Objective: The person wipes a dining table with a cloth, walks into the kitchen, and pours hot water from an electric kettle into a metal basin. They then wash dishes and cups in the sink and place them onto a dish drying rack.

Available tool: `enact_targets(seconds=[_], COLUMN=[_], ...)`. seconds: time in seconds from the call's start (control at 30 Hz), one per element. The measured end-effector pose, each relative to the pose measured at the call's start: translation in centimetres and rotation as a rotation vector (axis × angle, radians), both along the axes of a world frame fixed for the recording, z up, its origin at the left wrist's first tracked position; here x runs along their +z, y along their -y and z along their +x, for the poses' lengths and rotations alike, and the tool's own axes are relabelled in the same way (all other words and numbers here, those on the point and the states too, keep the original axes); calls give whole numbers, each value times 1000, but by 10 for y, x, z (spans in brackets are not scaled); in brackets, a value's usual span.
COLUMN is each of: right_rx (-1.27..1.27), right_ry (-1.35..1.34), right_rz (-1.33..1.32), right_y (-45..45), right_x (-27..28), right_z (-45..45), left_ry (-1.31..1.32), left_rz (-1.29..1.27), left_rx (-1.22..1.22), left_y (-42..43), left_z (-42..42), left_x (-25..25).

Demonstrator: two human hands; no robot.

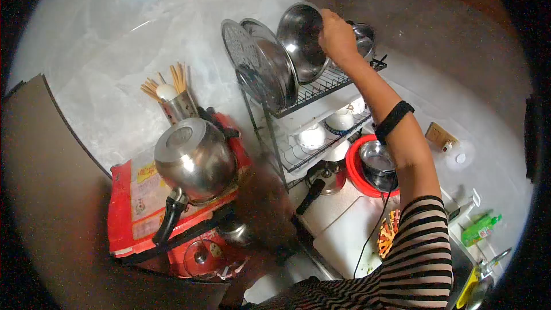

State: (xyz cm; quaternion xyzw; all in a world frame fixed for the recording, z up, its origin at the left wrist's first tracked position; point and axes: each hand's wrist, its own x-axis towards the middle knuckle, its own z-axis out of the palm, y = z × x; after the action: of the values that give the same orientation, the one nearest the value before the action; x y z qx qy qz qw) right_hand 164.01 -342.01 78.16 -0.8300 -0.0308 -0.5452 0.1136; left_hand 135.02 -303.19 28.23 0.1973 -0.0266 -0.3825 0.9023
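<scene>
My right hand (337, 35) reaches up to the top tier of a black dish rack (313, 93), its fingers closed on the rim of a steel mixing bowl (299, 40). The bowl stands tilted on its edge, inside facing me. Left of it lean steel trays (275, 60) and a perforated round steel plate (240, 46). Just right of my hand is a smaller steel bowl (363, 37), partly covered. A dark, smeared shape that may be my left hand (261, 212) shows low in the middle; its fingers cannot be made out.
A steel pot with black handle (192, 158) rests upside down on a red box (123, 212), beside a chopstick holder (179, 106). Small bowls (313, 136) sit on the lower tier. Below are a pressure cooker (330, 177) and a red basin (353, 169). A green bottle (479, 229) stands right.
</scene>
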Motion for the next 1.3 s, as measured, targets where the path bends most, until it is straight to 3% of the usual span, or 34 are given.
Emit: enact_targets(seconds=[0.03, 0.13, 0.27, 0.3, 0.4, 0.5, 0.73, 0.77, 0.83, 0.9, 1.03, 1.1, 1.13, 1.3], right_rx=[14, 58, 327, 380, 359, 391, 584, 644, 560, 527, 502, 470, 453, 286], right_ry=[1, 4, -68, -248, -329, -185, -359, -469, -409, -497, -582, -635, -647, -768], right_rz=[-35, -105, -202, -191, -127, -116, 199, 350, 229, 336, 296, 384, 446, 664], right_y=[-8, -25, -35, -35, -38, -26, 8, 6, 18, 31, 72, 88, 93, 160], right_x=[-1, -7, -21, -20, -24, -46, -70, -68, -70, -71, -83, -92, -97, -131], right_z=[-6, -16, -12, -23, -35, -11, -45, -71, -97, -138, -226, -286, -316, -443], left_ry=[65, -126, 177, 177, 149, 137, 130, 126, 133, 129, 106, 182, 322, 340], left_rz=[-37, -124, 289, 302, 304, 308, 324, 324, 330, 326, 329, 456, 640, 620], left_rx=[-62, -16, 27, 15, 13, 11, -30, -41, -72, -118, -223, -287, -304, -458], left_y=[-2, 1, 9, 6, -2, -9, -15, -14, -11, -4, 11, 26, 34, 70], left_z=[-1, -5, -18, -21, -28, -37, -58, -64, -72, -75, -89, -91, -95, -87], left_x=[0, 4, 36, 34, 31, 27, 26, 26, 28, 31, 30, 32, 36, 23])
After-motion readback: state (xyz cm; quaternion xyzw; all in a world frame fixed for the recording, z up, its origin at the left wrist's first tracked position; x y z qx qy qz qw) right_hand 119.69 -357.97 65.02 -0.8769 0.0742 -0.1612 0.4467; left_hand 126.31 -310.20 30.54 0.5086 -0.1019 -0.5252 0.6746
